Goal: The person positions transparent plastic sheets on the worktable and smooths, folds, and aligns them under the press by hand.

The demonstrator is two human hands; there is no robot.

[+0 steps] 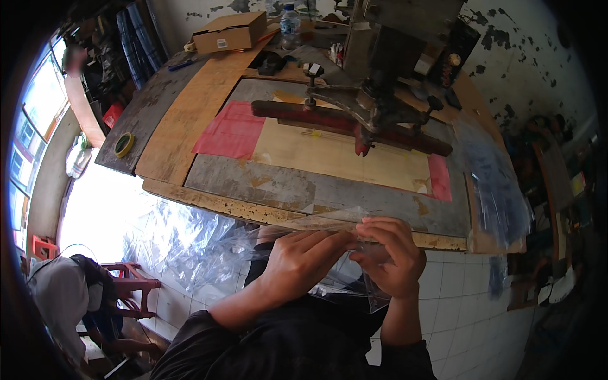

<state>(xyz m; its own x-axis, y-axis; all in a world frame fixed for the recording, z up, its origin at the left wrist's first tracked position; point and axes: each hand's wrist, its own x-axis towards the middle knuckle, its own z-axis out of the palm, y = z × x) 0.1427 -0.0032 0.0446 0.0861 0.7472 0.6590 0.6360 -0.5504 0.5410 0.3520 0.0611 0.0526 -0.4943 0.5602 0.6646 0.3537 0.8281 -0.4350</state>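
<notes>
My left hand (305,261) and my right hand (398,256) meet close together over my lap, just in front of the table's near edge. Between them is a thin clear plastic sheet (375,292), which both hands grip near its upper edge. The left fingers are bent with their tips near the right thumb. My right fingers curl over the film from the other side. Part of the sheet hangs below my hands, and glare makes its outline hard to follow. Beyond my hands, a press with a red bar (345,130) stands over a cream board (316,154) with pink ends.
Crumpled clear plastic (190,244) lies at left by the table. More plastic sheets (497,183) are stacked at the right edge. A tape roll (124,145), cardboard box (230,33) and water bottle (290,28) sit on the table. A red stool (140,288) and another person (60,297) are at lower left.
</notes>
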